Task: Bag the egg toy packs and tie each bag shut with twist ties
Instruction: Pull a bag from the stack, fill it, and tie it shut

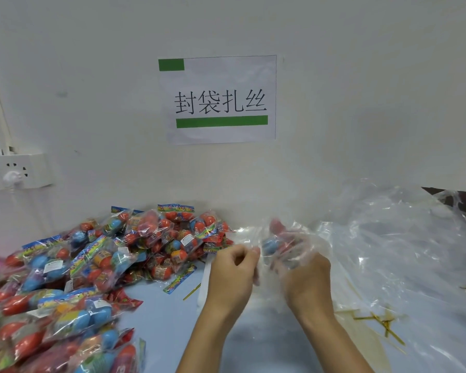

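Head view: both hands, left hand (pixel 233 267) and right hand (pixel 306 275), pinch a clear bag (pixel 285 246) blurring red-and-blue eggs.

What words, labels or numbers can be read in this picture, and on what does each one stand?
"封袋扎丝": black characters on the white paper sign on the wall, between two green bars.
Print on the colourful headers and white stickers of the egg toy packs: too small and blurred to read.
No other text can be read.
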The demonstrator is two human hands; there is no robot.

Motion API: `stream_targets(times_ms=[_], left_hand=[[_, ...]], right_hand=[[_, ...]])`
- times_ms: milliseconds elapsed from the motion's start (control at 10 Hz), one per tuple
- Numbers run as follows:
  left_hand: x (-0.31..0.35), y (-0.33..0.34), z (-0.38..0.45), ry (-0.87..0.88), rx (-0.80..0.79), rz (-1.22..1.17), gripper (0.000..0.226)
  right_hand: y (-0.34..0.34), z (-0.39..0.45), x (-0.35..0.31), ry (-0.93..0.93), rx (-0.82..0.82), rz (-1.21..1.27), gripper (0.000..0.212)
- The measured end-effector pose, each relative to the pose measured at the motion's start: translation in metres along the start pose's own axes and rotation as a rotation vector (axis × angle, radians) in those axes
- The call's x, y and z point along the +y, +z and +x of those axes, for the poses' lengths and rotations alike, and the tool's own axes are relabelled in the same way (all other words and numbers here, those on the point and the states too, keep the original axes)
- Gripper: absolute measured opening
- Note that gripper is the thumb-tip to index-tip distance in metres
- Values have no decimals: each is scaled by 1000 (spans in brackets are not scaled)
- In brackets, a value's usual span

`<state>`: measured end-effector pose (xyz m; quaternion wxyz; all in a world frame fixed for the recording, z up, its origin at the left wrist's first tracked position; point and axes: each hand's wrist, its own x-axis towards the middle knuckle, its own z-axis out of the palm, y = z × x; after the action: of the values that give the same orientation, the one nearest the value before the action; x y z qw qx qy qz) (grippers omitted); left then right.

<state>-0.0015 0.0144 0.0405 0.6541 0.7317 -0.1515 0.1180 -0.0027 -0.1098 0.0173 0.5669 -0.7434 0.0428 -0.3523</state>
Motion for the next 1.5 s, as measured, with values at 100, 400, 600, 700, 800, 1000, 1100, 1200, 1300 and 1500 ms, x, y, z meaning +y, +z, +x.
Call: stream_targets(times_ms=[100,400,600,700,800,1000,1100,1200,1300,1500], left_hand=[[1,-1,-1,71,-21,-31,41],[-8,-8,9,-190,295,-285,38],[-21,8,5,-498,-93,-271,45],[-21,12,6,-413,-57,-298,44],[-23,11,6,-317,36,-92,45],[-14,7,1,-109,96,133,17],[-10,9,-1,-60,69,201,9],[-7,11,-4,-53,110,215,7],[-5,8,-3,-57,232,176,32],[-7,0,1,113,279,166,3]], right_hand=[[3,0,4,73,-2,46,23],[-3,7,11,354,-9,144,28],[8,9,12,495,-104,272,4],[12,10,9,525,-170,367,16],[10,9,7,514,-123,382,7],[4,9,8,454,-97,249,8],[0,11,15,456,65,144,25],[-3,11,17,468,35,121,29],[-1,9,13,419,-62,117,12],[2,4,2,303,-237,37,19]])
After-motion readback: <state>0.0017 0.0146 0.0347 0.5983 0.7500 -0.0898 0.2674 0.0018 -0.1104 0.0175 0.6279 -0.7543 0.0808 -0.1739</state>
